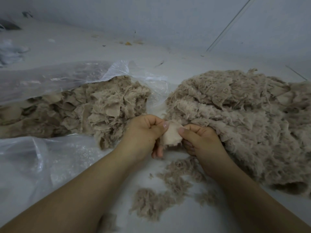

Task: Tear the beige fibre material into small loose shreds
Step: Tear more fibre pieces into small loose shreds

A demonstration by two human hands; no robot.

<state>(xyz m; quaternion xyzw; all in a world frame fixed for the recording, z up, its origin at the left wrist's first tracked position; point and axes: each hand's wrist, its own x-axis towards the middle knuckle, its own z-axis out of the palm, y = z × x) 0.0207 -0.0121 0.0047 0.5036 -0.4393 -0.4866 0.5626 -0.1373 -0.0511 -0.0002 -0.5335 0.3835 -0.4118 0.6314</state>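
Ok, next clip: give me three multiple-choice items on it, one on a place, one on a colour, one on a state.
1. Where does the clear plastic bag lie?
A. left of the hands
B. right of the hands
C. behind the right pile

2. What colour is the small piece between the hands?
A. dark grey
B. pale cream
C. blue

3. How is that piece held?
A. lying free
B. left hand only
C. pinched by both hands

Answers:
1 A, it wraps the left pile.
2 B, lighter than both piles.
3 C, left hand and right hand both pinch it.
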